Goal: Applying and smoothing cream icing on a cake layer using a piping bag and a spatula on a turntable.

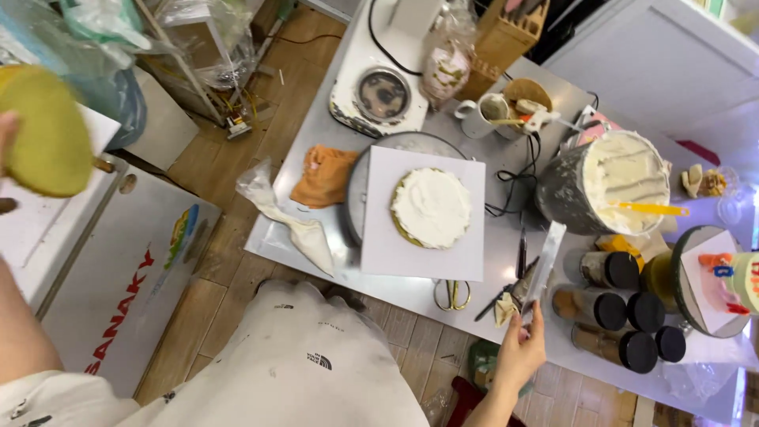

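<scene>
Left hand (6, 150), mostly out of frame, holds a round yellow-green cake layer (43, 130). Right hand (522, 352) pinches a flat scraper (545, 265) by its lower end.

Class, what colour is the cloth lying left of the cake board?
Orange cloth, seen in the head view.

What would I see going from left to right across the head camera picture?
Green sponge cake layer in the left hand → piping bag → orange cloth → cream-topped cake → scraper in the right hand → cream bucket → decorated cake.
</scene>
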